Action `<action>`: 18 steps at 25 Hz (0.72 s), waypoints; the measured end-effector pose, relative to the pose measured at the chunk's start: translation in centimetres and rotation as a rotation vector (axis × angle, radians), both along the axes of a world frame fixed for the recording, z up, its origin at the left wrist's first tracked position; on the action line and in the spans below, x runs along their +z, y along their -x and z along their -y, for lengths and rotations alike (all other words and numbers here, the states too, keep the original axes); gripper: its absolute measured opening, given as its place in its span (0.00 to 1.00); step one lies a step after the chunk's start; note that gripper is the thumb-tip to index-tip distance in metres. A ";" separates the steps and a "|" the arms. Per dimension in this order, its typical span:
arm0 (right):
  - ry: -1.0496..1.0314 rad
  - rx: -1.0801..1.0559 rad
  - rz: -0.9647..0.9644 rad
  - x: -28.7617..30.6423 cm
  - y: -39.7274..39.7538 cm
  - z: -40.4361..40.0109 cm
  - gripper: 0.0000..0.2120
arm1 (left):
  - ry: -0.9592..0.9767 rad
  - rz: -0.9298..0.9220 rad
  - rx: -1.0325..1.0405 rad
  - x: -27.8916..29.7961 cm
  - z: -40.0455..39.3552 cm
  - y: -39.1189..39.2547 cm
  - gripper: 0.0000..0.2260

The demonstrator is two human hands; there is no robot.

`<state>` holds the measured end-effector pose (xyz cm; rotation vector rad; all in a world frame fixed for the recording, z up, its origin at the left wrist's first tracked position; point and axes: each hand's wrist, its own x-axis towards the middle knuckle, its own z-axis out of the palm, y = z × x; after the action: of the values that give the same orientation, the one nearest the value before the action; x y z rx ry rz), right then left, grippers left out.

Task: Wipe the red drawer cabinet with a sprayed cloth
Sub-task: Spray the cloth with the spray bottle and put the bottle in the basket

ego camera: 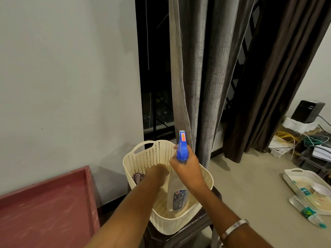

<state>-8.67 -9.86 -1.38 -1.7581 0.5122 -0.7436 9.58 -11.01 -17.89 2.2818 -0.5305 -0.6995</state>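
The red drawer cabinet [46, 208] shows its flat top at the lower left. To its right a cream perforated basket [143, 158] stands on a dark stool. My right hand [186, 169] grips the neck of a clear spray bottle [177, 192] with a blue trigger head, standing upright inside the basket. My left hand [157, 171] reaches down into the basket's left side, fingers at a checked cloth [138, 177] that lies against the wall; whether the fingers have closed on it is hidden by the hand itself.
Grey and brown curtains [206, 77] hang just behind the basket over a dark window. A second cream tray [293, 176] with a bowl and a plastic bottle [309, 213] lies on the floor at right. Cables and a black box [307, 111] sit at the far right.
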 end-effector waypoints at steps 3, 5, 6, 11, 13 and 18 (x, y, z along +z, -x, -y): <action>-0.028 -0.021 0.021 0.1 0.2 -0.3 0.14 | 0.070 -0.051 0.095 8.0 -4.3 2.6 0.22; -0.018 -0.023 0.034 0.5 0.3 -0.6 0.14 | 0.176 0.009 0.025 10.9 -6.2 2.2 0.25; -0.001 -0.024 0.041 1.0 0.3 -0.8 0.14 | 0.207 0.009 0.007 12.3 -7.3 1.7 0.26; 0.103 0.016 0.057 5.4 -0.2 -2.9 0.15 | 0.651 -0.399 0.176 17.7 -10.3 0.9 0.36; 0.120 0.036 0.074 7.3 0.0 -3.9 0.15 | 0.769 -0.488 0.164 19.8 -11.8 1.6 0.34; 0.186 0.085 0.121 12.5 1.0 -7.1 0.14 | 0.779 -0.406 0.190 25.0 -16.2 3.2 0.39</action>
<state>-9.72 -2.80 11.13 -1.8806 0.2916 -0.8538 6.42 5.19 7.07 1.3963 -0.3060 -0.6812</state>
